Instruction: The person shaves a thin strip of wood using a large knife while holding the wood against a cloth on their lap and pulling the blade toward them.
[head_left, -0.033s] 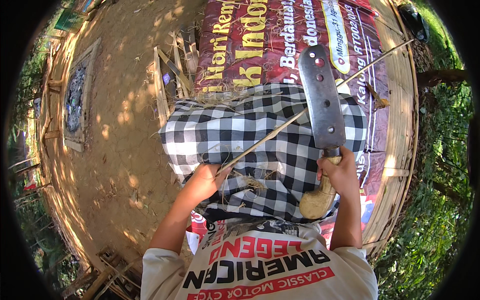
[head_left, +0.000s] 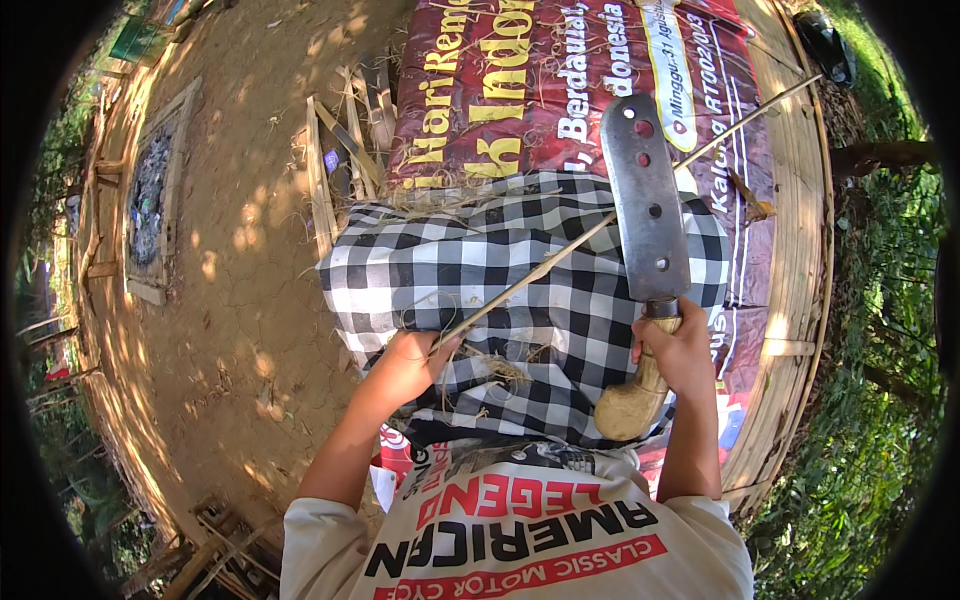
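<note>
A thin bamboo strip [head_left: 520, 288] runs slantwise across my lap, its near end pinched in my closed left hand [head_left: 410, 362]. The far end reaches past the right side of the bench. My right hand [head_left: 682, 348] is wrapped round the curved wooden handle [head_left: 632, 405] of a broad cleaver. Its dark blade [head_left: 640, 185], pierced by several round holes, points away from me and lies over the strip, hiding a short stretch of it. Underneath, a black-and-white checkered cloth [head_left: 450, 255] covers my lap. Loose fibre shavings [head_left: 500, 368] lie on the cloth beside my left hand.
A dark red printed banner [head_left: 545, 150] covers the bamboo bench [head_left: 795, 290] ahead. Split bamboo pieces [head_left: 322, 185] lean at the banner's left edge. Bare earth [head_left: 235, 300] lies to the left, with a framed ash pit [head_left: 165, 110]. Green plants [head_left: 870, 470] border the right side.
The cleaver has tilted very slightly, its tip to the right and its handle end to the left. Both hands keep their holds, and the strip has barely moved.
</note>
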